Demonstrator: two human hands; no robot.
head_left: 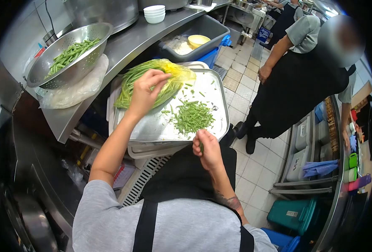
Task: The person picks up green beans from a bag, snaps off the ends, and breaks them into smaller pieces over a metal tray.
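My left hand is raised over a clear plastic bag of long green beans. Its fingers are loosely bent and a little apart, and I see nothing between them. Close to my body, at the near edge of a metal tray, my right hand is closed around green bean pieces, mostly hidden by the fingers. Just beyond it, a pile of short green bean scraps lies on the tray, with loose bits scattered around. The bag rests on the tray's left side.
A perforated colander holding green beans sits tilted on the steel counter at left. White bowls are stacked farther back. Behind the tray is a grey bin. A person in a black apron stands at right.
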